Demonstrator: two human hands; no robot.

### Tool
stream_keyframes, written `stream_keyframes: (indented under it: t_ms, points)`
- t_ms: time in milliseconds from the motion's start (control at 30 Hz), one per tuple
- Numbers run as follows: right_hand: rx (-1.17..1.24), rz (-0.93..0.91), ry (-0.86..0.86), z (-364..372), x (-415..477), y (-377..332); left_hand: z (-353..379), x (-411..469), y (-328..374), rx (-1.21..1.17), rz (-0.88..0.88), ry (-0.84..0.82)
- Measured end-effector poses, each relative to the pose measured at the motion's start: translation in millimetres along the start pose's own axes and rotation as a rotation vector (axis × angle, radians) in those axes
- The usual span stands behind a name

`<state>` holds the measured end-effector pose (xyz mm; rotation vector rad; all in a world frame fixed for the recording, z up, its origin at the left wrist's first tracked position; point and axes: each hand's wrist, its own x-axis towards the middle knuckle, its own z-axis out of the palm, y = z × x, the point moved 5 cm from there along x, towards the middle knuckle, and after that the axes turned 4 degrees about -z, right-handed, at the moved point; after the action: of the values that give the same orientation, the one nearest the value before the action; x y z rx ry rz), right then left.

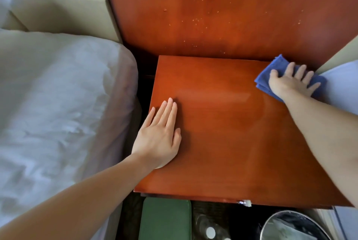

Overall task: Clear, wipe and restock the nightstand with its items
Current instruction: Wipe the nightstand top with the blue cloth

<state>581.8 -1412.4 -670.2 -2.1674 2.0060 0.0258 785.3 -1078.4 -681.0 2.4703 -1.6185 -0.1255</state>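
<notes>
Nightstand top (232,139): red-brown polished wood, centre to lower right of the frame; no item is seen on it, so clearing is judged done, wiping in hand, restocking not yet begun

Blue cloth (264,78): folded, laid flat at the top's far right corner, upper right of the frame

Right hand (290,84): fingers straight and spread, palm pressed down on the cloth; nothing is gripped

Left hand (160,133): flat on the top's left part near its edge, fingers straight and together; nothing is held; well apart from the right hand

Wooden back panel (213,11): upright behind the top, dotted with pale specks

White bedding (58,104): left of the frame; a second white fold (341,86) just beside the cloth at right

Green flat object (164,220) and lined round bin (294,228): below the front edge; what the green object is cannot be told

Risks, as judged:
- the cloth may be pushed off the far corner or dragged onto the white fold, since it is only pressed on, not gripped
- the patch under the left palm may be missed or marked with prints
- the specks on the panel may be knocked down onto the wiped top
</notes>
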Motion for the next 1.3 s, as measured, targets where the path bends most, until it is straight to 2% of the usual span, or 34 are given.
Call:
stream_keyframes:
  t_ms: [67, 233, 300, 367, 433, 600, 667, 733, 900, 1067, 1200, 1300]
  points:
    - [0.002, -0.100, 0.006, 8.0, -17.8, -50.6, -0.1, -0.4, 0.4, 0.010, -0.001, -0.002]
    - [-0.071, -0.594, -0.014, 42.2, -88.1, -199.4, 1.1, 0.7, -0.5, 0.017, -0.009, -0.003]
    - [-0.102, -0.762, -0.068, 48.2, -103.7, -221.4, 2.4, 1.2, -0.9, 0.012, -0.010, -0.012]
    - [-0.113, -0.864, -0.093, 45.3, -96.0, -211.0, 2.9, 1.5, -2.6, 0.014, -0.010, -0.020]
    - [-0.104, -0.832, -0.055, 34.9, -67.7, -172.5, 2.9, 1.4, -3.3, 0.013, -0.007, -0.019]
    - [-0.063, -0.400, 0.026, -4.2, 7.8, 11.5, 2.8, -0.7, -2.3, 0.017, -0.008, -0.025]
    - [0.026, -0.253, 0.009, -10.4, 6.5, 73.8, 2.5, 0.6, -3.0, 0.022, -0.008, -0.025]
    - [0.049, -0.165, -0.004, -9.0, -7.8, 104.8, 2.6, 1.0, -2.8, 0.030, -0.007, -0.029]
    - [0.011, -0.225, -0.001, -3.3, -58.8, 114.1, 4.2, 1.2, -2.2, 0.033, -0.007, -0.033]
    - [-0.143, -0.271, 0.051, 4.9, -128.5, 116.6, 4.0, 1.0, -3.2, 0.025, -0.007, -0.046]
    - [-0.170, -0.334, 0.016, 17.6, -192.4, 101.0, 3.9, 1.2, -3.1, -0.001, 0.004, -0.048]
    - [-0.182, -0.429, 0.057, 26.7, -238.7, 77.5, 3.4, 1.9, -3.7, -0.039, 0.016, -0.045]
